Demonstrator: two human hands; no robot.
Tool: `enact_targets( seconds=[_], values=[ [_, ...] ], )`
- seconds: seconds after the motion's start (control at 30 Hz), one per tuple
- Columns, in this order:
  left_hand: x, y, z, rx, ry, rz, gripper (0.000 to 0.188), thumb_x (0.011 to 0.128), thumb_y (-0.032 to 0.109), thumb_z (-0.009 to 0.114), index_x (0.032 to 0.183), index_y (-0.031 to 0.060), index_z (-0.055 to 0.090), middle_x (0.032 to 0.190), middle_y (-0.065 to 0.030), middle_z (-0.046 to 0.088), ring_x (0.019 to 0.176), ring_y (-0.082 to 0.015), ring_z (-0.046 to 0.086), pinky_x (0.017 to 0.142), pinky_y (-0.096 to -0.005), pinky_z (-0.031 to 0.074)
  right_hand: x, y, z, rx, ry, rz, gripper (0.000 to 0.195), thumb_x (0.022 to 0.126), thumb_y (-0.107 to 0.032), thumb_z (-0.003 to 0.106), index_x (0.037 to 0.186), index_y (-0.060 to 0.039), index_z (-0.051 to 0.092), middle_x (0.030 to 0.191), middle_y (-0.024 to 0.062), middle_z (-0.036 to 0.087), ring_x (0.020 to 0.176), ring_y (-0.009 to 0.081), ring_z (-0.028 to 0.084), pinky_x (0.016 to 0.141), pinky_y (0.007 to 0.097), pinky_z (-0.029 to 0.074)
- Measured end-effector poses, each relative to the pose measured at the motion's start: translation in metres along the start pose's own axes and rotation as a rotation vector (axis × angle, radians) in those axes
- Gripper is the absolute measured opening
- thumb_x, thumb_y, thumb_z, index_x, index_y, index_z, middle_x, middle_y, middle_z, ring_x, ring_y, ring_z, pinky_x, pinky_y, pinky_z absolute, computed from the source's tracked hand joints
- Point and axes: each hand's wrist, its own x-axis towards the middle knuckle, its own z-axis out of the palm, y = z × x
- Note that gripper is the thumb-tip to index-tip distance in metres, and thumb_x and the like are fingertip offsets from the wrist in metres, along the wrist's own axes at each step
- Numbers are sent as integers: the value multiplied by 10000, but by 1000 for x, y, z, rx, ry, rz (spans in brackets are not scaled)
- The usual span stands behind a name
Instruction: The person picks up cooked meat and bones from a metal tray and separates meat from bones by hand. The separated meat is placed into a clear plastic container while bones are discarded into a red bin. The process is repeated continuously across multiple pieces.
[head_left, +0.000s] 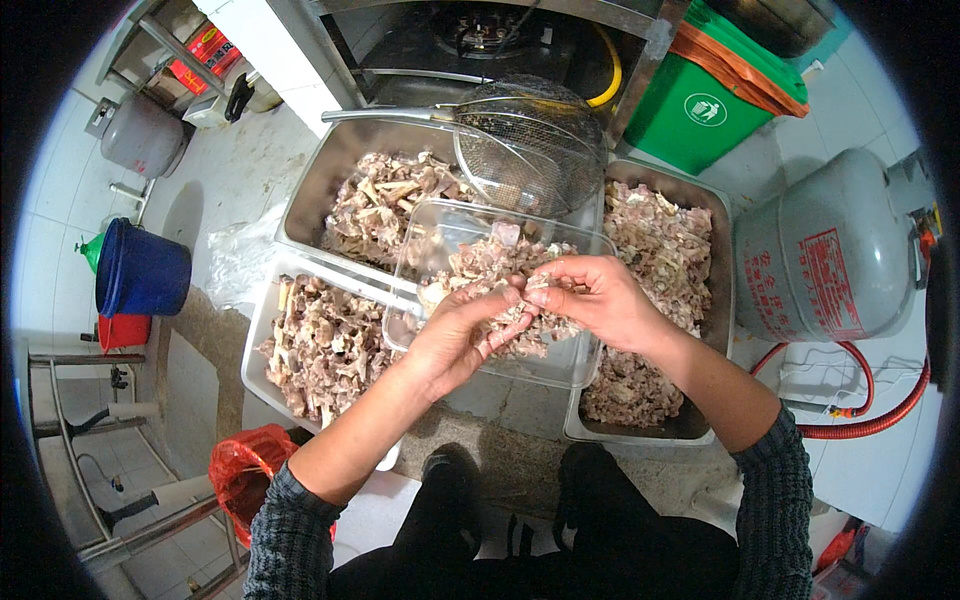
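My left hand (469, 322) and my right hand (600, 296) meet above a clear plastic tub (544, 369). Between their fingertips they pinch a small piece of cooked meat (538, 283), partly hidden by the fingers. Shredded meat (487, 259) fills much of the tub. To the right, a steel pan (721, 247) holds a lot of shredded meat (652, 247). Meaty bones (330, 345) are heaped in a white tray (259, 375) on the left. Behind the tub, a deep steel pan (306, 206) contains more bones and meat (390, 195).
A wire-mesh strainer (525, 150) lies across the rear pan. A green bin (694, 112) and a grey gas cylinder (825, 247) with red hoses stand right. On the left are a blue bucket (142, 266) and a red bag-lined bin (251, 465). A burner (480, 34) sits behind.
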Motion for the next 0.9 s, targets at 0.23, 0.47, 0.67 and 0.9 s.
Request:
enact_targets(
  seconds=[0.23,0.47,0.67,0.9],
  values=[
    [6,4,-14,-110,-31,15,490,1144,365,400,1324,-58,569,1269,-184,687,1177,-308,701,1064,-388,596,4,3,4,97,155,163,228,1069,-260,693,1115,-49,765,728,-82,585,613,13,447,531,217,351],
    [-2,14,-28,-157,-3,46,499,1146,363,385,1333,-60,573,1257,-217,702,1197,-313,705,1078,-397,589,31,6,8,260,191,347,259,1114,-289,608,1032,-55,683,788,-17,602,589,38,458,513,200,343],
    [-13,23,-43,-203,-8,80,436,1139,324,433,1345,-41,551,1235,-189,701,1162,-307,719,1088,-423,584,45,4,18,433,134,379,250,1108,-298,619,1135,-59,687,941,35,706,725,72,592,623,223,479],
    [-25,28,-47,-173,65,88,526,1141,401,397,1342,-49,581,1268,-211,707,1195,-304,709,1072,-410,589,51,-11,16,659,34,370,410,1100,-157,468,1434,71,533,1443,241,610,1286,361,663,1083,421,569]
  ],
)
